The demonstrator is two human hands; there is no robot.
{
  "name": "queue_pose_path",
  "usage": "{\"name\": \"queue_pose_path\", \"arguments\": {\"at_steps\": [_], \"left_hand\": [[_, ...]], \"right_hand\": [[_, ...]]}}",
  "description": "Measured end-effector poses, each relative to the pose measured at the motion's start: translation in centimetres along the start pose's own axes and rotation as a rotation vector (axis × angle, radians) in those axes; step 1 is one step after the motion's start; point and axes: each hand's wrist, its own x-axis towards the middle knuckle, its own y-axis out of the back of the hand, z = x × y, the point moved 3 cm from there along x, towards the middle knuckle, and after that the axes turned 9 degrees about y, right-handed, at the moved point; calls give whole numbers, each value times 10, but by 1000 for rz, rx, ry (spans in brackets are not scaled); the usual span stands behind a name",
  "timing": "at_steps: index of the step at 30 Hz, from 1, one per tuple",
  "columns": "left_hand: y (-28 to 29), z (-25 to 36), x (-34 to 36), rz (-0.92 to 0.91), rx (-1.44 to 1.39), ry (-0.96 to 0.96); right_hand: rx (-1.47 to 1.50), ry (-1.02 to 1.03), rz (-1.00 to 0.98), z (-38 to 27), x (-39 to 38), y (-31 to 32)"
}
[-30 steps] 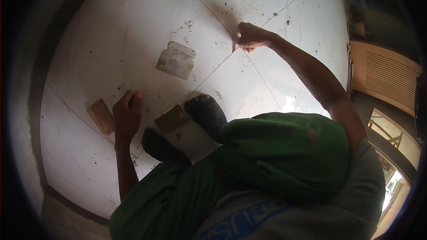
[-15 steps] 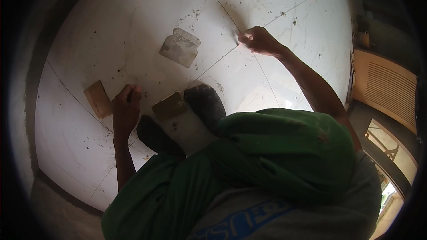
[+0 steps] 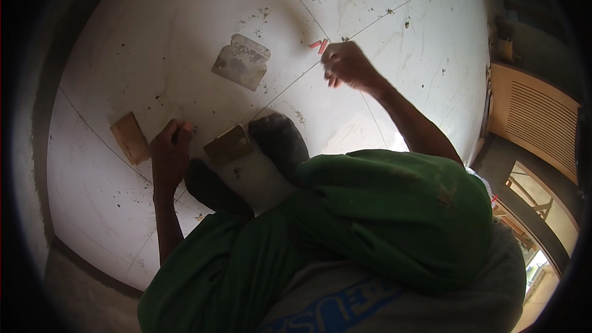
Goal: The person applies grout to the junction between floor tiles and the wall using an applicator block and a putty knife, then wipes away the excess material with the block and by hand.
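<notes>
Head view: upper centre, red pieces [image 3: 322, 46] are being uncovered, seemingly released. Hands [image 3: 350, 65] are being held apart; grips cannot be told.

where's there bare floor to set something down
Open, bar specks: the tile above the brown block, between the grey scraper and the dark strip at left. Crowded: around the left hand, with brown block, olive slab and dark footwear close.

It looked to me like a room under construction: pale floor tiles [image 3: 179, 43] strewn with grit, small red pieces [image 3: 322, 46] near a joint, a flat scraper plate [image 3: 242, 65], rough grey wall [image 3: 31, 166] to the left, a louvred panel [image 3: 542, 117] and bright opening [image 3: 533, 188] to the right.
</notes>
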Motion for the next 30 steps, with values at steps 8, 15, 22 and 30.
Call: {"name": "queue_pose_path", "arguments": {"at_steps": [8,15,22,30], "left_hand": [[-6,5,5,-23,23,20],[-7,11,2,-23,70,23],[-7,0,4,-17,45,73],[-15,13,4,-31,47,12]], "right_hand": [[-31,-305,206,30,16,71],[142,-183,152,33,21,59],[-239,-246,-144,33,-2,55],[-31,-305,244,31,21,69]]}}
